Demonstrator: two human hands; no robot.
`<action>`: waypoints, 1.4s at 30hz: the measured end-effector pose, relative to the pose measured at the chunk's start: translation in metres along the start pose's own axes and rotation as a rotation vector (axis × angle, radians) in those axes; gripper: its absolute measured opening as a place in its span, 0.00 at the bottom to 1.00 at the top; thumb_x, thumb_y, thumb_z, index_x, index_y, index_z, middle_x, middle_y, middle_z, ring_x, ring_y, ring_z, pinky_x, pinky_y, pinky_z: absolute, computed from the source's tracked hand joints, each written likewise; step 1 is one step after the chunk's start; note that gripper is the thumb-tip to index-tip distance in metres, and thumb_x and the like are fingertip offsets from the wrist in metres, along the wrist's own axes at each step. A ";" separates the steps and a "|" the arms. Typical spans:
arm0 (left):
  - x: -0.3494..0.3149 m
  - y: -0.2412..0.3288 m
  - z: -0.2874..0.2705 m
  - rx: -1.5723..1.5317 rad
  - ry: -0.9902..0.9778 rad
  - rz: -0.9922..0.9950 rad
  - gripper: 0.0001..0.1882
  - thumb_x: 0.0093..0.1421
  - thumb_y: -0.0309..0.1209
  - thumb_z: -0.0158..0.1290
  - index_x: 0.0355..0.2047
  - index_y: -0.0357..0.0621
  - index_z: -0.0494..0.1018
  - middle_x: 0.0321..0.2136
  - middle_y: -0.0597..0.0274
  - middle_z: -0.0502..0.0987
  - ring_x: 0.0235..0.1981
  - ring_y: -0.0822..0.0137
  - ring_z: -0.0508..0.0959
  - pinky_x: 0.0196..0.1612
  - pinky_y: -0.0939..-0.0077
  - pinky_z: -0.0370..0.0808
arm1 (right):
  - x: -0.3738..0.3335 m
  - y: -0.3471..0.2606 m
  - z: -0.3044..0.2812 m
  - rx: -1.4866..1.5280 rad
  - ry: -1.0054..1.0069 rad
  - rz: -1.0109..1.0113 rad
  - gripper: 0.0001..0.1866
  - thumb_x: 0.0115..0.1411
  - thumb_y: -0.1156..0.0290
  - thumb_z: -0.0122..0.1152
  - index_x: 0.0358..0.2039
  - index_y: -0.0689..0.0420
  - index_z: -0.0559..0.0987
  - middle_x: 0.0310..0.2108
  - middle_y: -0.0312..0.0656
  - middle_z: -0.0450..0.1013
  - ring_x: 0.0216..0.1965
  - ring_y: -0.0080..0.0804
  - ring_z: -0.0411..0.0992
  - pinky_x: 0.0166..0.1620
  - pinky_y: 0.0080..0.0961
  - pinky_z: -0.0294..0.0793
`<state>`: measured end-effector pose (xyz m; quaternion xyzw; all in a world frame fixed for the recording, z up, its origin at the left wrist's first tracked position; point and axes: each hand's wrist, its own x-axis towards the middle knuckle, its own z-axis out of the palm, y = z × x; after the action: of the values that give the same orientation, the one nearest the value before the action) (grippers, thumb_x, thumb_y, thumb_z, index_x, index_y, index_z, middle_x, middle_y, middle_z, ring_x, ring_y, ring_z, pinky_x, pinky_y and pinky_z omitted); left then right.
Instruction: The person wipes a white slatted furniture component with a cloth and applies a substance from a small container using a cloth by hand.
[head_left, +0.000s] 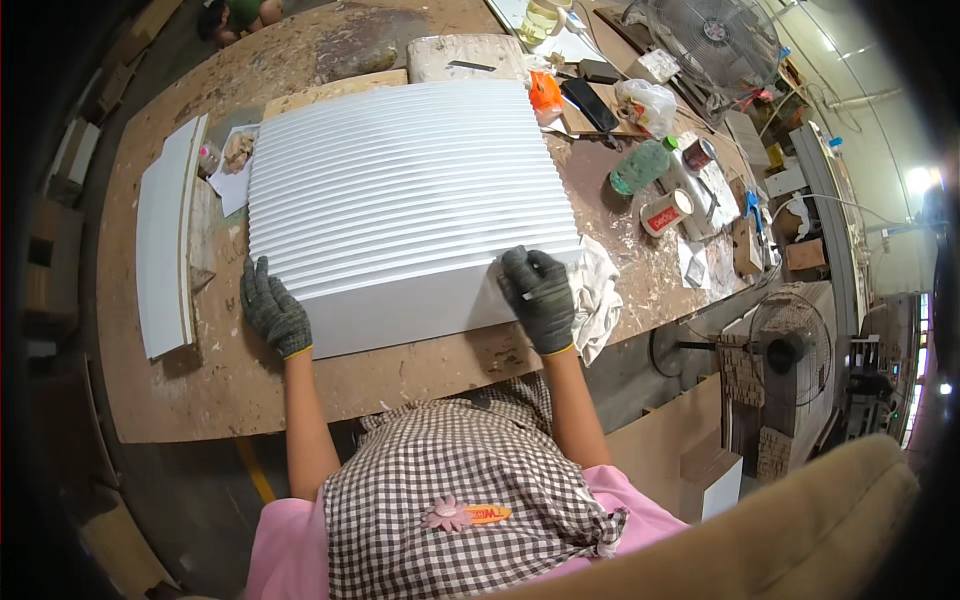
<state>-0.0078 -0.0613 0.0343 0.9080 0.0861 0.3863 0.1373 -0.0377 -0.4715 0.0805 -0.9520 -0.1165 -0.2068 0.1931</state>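
the ridged stack is white, banded with grey lines. from it, the left hand at eight o'clock and the right hand at four wear dark grey-green gloves edged yellow. at six, the apron is checked dark brown and white, the sleeve pink. at two, an orange packet; at three, a green bottle. the tabletop is brown, flecked paler.

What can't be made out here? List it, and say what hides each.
All in the head view:
Underside of the white ridged panel: hidden by its own top and front.
Anything the right hand may grip: its curl hides it.
White plastic bag: crumpled film obscures the contents.
Far person and upper fan: cut off by the top edge.
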 end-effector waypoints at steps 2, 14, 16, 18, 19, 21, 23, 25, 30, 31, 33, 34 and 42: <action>0.002 0.000 0.004 -0.005 -0.014 -0.004 0.18 0.67 0.31 0.43 0.53 0.41 0.75 0.57 0.46 0.73 0.57 0.47 0.72 0.62 0.55 0.65 | -0.030 0.047 0.025 0.249 0.271 0.258 0.22 0.56 0.72 0.71 0.52 0.45 0.80 0.38 0.40 0.74 0.43 0.35 0.74 0.42 0.31 0.77; 0.004 -0.001 0.002 -0.045 -0.020 -0.011 0.19 0.67 0.31 0.42 0.54 0.38 0.75 0.57 0.44 0.73 0.58 0.46 0.72 0.63 0.56 0.65 | 0.041 -0.016 0.016 0.070 -0.019 0.125 0.21 0.55 0.62 0.70 0.50 0.46 0.81 0.40 0.53 0.74 0.43 0.50 0.71 0.48 0.42 0.72; 0.002 -0.004 0.004 -0.042 -0.029 -0.015 0.20 0.67 0.31 0.42 0.54 0.37 0.74 0.57 0.44 0.73 0.58 0.46 0.72 0.63 0.56 0.64 | 0.037 0.011 0.022 0.186 0.056 0.167 0.21 0.54 0.60 0.71 0.49 0.46 0.81 0.40 0.53 0.74 0.42 0.51 0.71 0.48 0.44 0.72; 0.002 -0.004 0.004 -0.041 -0.036 -0.024 0.20 0.67 0.31 0.42 0.54 0.37 0.74 0.57 0.43 0.73 0.58 0.47 0.72 0.63 0.57 0.64 | 0.034 0.058 0.022 0.987 0.299 0.614 0.12 0.58 0.68 0.70 0.37 0.61 0.78 0.35 0.44 0.74 0.41 0.32 0.75 0.37 0.27 0.77; 0.000 -0.005 0.000 -0.032 -0.035 -0.038 0.20 0.67 0.30 0.42 0.54 0.36 0.74 0.57 0.44 0.73 0.58 0.47 0.72 0.63 0.57 0.64 | 0.047 0.073 -0.004 0.875 0.194 0.691 0.10 0.60 0.73 0.69 0.32 0.64 0.76 0.29 0.38 0.74 0.37 0.23 0.76 0.33 0.17 0.75; 0.004 0.007 0.000 -0.065 -0.039 -0.043 0.20 0.67 0.30 0.42 0.55 0.37 0.74 0.58 0.44 0.73 0.60 0.48 0.71 0.63 0.56 0.64 | 0.033 0.146 -0.016 0.170 0.216 0.517 0.12 0.60 0.67 0.69 0.37 0.64 0.82 0.27 0.41 0.75 0.31 0.28 0.76 0.35 0.27 0.75; 0.000 -0.003 -0.002 -0.033 -0.057 -0.057 0.20 0.67 0.30 0.43 0.55 0.38 0.74 0.58 0.44 0.72 0.60 0.48 0.71 0.64 0.57 0.64 | 0.050 0.128 -0.022 0.129 0.267 0.573 0.14 0.60 0.65 0.69 0.41 0.61 0.84 0.30 0.47 0.76 0.31 0.33 0.76 0.37 0.32 0.75; -0.003 -0.003 0.000 -0.024 -0.071 -0.070 0.20 0.67 0.30 0.43 0.56 0.39 0.73 0.59 0.44 0.71 0.60 0.47 0.70 0.64 0.57 0.64 | 0.059 0.097 -0.007 0.647 0.173 0.713 0.17 0.60 0.65 0.67 0.48 0.59 0.82 0.33 0.48 0.75 0.32 0.36 0.76 0.40 0.35 0.75; 0.004 0.009 0.001 -0.067 -0.103 -0.094 0.20 0.67 0.30 0.43 0.56 0.38 0.73 0.59 0.44 0.71 0.60 0.48 0.70 0.64 0.57 0.63 | 0.076 -0.044 0.076 0.293 0.046 -0.020 0.16 0.56 0.72 0.64 0.46 0.48 0.80 0.29 0.44 0.75 0.36 0.44 0.72 0.40 0.40 0.73; 0.002 0.005 0.001 -0.046 -0.099 -0.086 0.20 0.66 0.30 0.43 0.56 0.37 0.73 0.59 0.44 0.71 0.61 0.48 0.70 0.64 0.57 0.63 | 0.091 -0.071 0.074 0.189 -0.043 -0.096 0.14 0.55 0.69 0.66 0.44 0.47 0.80 0.29 0.44 0.73 0.35 0.46 0.71 0.40 0.41 0.73; 0.001 0.000 -0.001 -0.040 -0.102 -0.079 0.21 0.66 0.29 0.42 0.56 0.35 0.73 0.59 0.43 0.71 0.60 0.48 0.70 0.64 0.58 0.63 | 0.099 -0.071 0.062 0.239 -0.099 -0.076 0.12 0.53 0.69 0.67 0.40 0.50 0.80 0.30 0.45 0.72 0.36 0.46 0.70 0.41 0.41 0.72; 0.001 -0.004 -0.003 -0.046 -0.100 -0.079 0.21 0.66 0.29 0.42 0.56 0.35 0.73 0.59 0.43 0.71 0.60 0.48 0.70 0.64 0.58 0.63 | 0.095 -0.050 0.060 0.310 -0.045 -0.067 0.11 0.54 0.70 0.67 0.38 0.51 0.80 0.31 0.46 0.72 0.36 0.46 0.70 0.42 0.41 0.72; 0.002 -0.001 -0.002 -0.055 -0.097 -0.079 0.21 0.67 0.30 0.42 0.56 0.34 0.73 0.59 0.42 0.71 0.60 0.48 0.70 0.64 0.58 0.63 | 0.090 0.074 0.006 0.616 0.187 0.815 0.14 0.61 0.66 0.67 0.36 0.66 0.79 0.25 0.42 0.75 0.21 0.30 0.76 0.25 0.25 0.76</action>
<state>-0.0079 -0.0589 0.0371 0.9174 0.1043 0.3385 0.1815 0.0670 -0.5222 0.0912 -0.7966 0.2258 -0.1551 0.5389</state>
